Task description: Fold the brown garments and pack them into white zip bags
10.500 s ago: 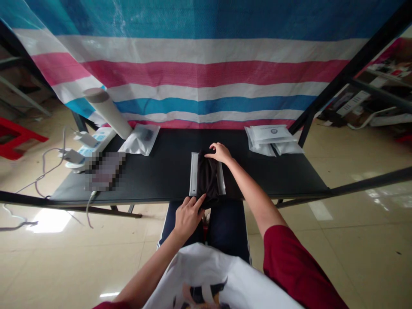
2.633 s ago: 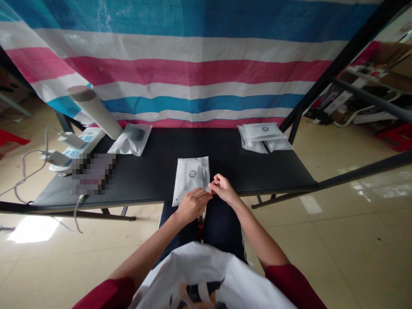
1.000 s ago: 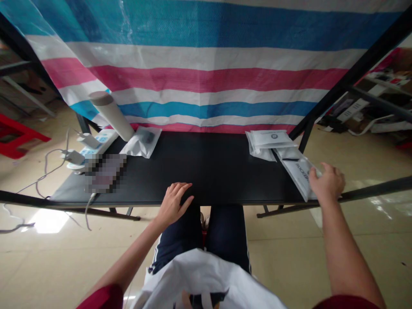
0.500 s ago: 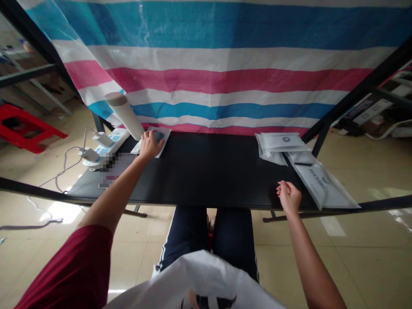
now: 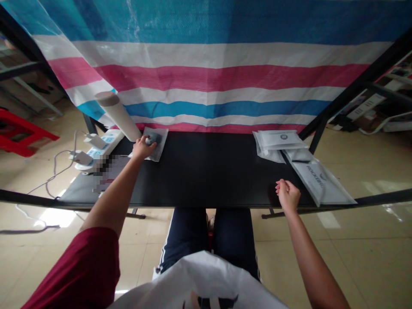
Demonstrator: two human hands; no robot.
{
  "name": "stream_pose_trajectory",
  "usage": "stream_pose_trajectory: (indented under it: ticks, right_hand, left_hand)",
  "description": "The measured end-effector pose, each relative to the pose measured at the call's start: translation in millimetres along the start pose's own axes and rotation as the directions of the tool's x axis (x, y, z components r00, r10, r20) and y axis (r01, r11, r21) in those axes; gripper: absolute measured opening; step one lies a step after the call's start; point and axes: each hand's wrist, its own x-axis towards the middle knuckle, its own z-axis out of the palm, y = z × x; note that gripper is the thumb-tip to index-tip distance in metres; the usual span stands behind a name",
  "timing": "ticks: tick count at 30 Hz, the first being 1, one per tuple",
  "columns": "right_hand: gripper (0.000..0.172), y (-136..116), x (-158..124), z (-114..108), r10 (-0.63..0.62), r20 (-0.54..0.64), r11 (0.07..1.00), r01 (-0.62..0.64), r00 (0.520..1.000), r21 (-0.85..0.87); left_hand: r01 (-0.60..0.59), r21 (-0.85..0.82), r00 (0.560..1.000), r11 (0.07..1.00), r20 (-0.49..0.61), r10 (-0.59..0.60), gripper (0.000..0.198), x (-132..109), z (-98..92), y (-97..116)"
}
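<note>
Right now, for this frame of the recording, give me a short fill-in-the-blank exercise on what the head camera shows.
1. The left hand rests on a plastic bag at the ____ end of the table.
2. The right hand holds ____.
3. The table is ____ on top.
4. The striped sheet behind the table has blue, white and ____ bands.

Missing words: left; nothing; black; pink.
</note>
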Motion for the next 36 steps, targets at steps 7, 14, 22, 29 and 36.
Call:
stream_pose_trajectory:
  ticks: [7,14,22,29,36]
  right_hand:
    - [0.046,2.9,0.2,1.2,0.002,-0.004,1.0,-0.002,1.0,-0.004]
    - [0.045,-3.4,-2.4,0.3,-0.009,0.011,1.0,0.009,1.0,0.023]
    - [0.047,-13.9,-7.1,0.8,-0.025,-0.002,0.999,0.025,1.0,-0.023]
    - [0.045,-14.6,-6.2,-1.7,0.028,0.009,0.999,-0.028,1.0,0.02]
    - [0.041,-66.1,-25.2,67.7,0.105,0.382,0.89,-0.258,0.918,0.375]
  left_hand:
    - [-0.1,0.118,0.991,0.988,-0.079,0.11,0.063,-66.3,11.7,49.1]
    - [-0.246,0.163,0.961,0.955,-0.088,0.263,0.057,-168.2,35.8,114.8]
    - [-0.4,0.042,0.877,0.916,-0.273,0.396,0.053,-260.0,63.7,150.5]
    - [-0.402,0.028,0.878,0.915,-0.271,0.394,0.061,-261.4,49.9,159.8]
    - [-0.57,0.016,0.817,0.822,-0.094,0.569,0.045,-196.8,41.2,193.6]
